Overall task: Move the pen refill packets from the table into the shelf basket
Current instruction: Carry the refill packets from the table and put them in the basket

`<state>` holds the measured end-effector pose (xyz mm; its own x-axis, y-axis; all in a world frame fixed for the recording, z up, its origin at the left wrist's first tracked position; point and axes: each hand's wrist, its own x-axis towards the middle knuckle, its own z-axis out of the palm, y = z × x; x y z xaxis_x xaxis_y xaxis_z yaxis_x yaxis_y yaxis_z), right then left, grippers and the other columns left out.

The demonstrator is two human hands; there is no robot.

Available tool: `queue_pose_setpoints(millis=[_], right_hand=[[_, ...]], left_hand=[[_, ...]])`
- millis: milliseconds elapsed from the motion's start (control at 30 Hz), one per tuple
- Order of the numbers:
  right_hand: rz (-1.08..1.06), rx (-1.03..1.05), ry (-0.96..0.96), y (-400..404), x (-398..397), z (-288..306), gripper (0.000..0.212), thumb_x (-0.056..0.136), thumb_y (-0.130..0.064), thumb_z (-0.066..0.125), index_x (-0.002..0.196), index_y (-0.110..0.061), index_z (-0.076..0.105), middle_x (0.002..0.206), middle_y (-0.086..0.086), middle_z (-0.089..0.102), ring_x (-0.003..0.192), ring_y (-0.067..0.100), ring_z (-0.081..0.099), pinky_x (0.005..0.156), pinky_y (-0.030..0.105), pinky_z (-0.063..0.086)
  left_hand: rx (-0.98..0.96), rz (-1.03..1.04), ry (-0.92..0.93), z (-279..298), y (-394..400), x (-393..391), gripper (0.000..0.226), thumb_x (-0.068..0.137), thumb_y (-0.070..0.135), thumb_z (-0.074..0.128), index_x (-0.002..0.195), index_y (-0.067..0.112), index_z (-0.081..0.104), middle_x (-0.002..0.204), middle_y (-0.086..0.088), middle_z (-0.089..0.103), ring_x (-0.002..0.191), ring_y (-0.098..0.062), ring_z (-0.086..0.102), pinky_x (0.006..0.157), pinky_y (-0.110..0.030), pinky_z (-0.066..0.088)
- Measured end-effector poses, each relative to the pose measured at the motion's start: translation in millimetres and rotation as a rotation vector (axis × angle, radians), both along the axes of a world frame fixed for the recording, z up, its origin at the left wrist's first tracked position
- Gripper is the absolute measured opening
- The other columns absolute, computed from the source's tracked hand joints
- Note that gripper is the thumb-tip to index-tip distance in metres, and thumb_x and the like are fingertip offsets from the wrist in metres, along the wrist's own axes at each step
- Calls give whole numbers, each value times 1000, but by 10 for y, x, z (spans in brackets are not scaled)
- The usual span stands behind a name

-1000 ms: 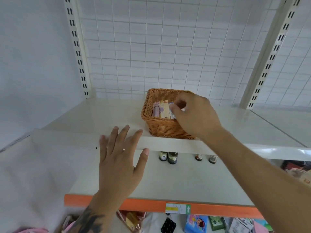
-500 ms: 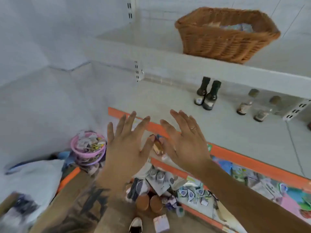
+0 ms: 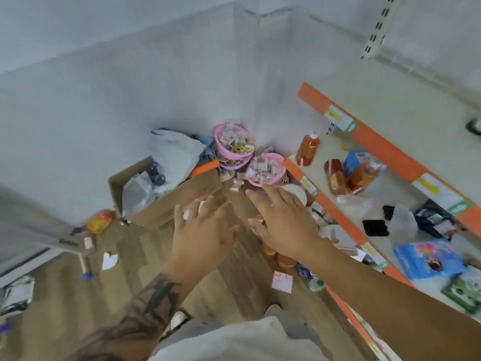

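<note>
My left hand [image 3: 201,230] and my right hand [image 3: 283,220] hang side by side over the wooden floor, palms down, fingers spread and straight. Neither holds anything. The wicker shelf basket and the pen refill packets are out of view. The picture is blurred by motion.
Pink baskets [image 3: 234,144] full of small packets stand in the corner beside an open cardboard box [image 3: 166,194]. A low shelf with an orange edge [image 3: 338,209] on the right holds bottles [image 3: 307,149], a blue packet [image 3: 429,259] and other goods. Small items litter the floor [image 3: 130,269].
My view has swung down and left from the shelf basket to the floor corner. My right hand left the basket, and both hands dropped together, empty.
</note>
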<state>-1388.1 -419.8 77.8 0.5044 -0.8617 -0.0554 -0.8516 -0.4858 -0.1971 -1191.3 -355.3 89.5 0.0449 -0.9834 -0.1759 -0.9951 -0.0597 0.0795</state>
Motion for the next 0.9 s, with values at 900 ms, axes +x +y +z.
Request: queue_pose_setpoints(millis=[900], right_hand=[[795,33,296,1988,5433,-274,63,104,-60,36,161,-35,23,166,11,31,150,32,36,122,48,28]], left_hand=[[56,855,176,-426,3047,4501,64,101,66,34,160,44,21,170,-4,23,155,-33,20,123,-66,6]])
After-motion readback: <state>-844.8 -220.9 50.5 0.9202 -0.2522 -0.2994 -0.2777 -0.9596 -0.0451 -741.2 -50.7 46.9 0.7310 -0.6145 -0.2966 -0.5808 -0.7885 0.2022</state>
